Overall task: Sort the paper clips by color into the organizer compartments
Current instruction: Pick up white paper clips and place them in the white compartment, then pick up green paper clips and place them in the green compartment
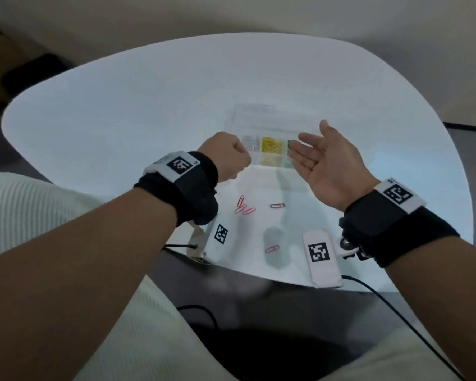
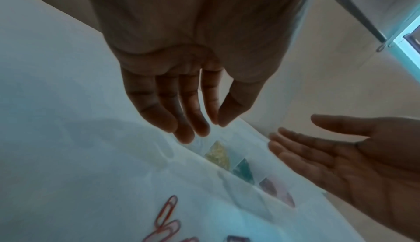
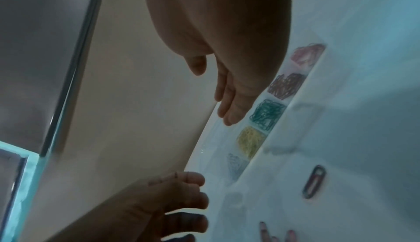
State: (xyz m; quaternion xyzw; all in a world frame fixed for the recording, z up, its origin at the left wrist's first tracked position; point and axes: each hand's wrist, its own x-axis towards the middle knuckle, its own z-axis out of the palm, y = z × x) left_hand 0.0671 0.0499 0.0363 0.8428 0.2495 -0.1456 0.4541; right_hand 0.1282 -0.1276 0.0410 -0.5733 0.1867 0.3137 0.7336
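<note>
Up above the desk [image 1: 121, 111], the left hand [image 1: 226, 156] has its grip apart, fingers hanging loosely and holding nothing, while the right hand [image 1: 324, 163] lies palm-up with fingers straight. Both hover over the clear organizer [image 1: 261, 125], with pink clips [image 1: 243, 208] loose on the desk nearer the person.

The left hand [image 2: 181, 77] hangs above the table [image 2: 68, 138], fingers [image 2: 159, 116] loosely extended, apparently holding nothing. The right hand [image 2: 354, 161] lies palm-up beside the organizer [image 2: 245, 170]. Pink paper clips [image 2: 167, 215] lie nearer.
</note>
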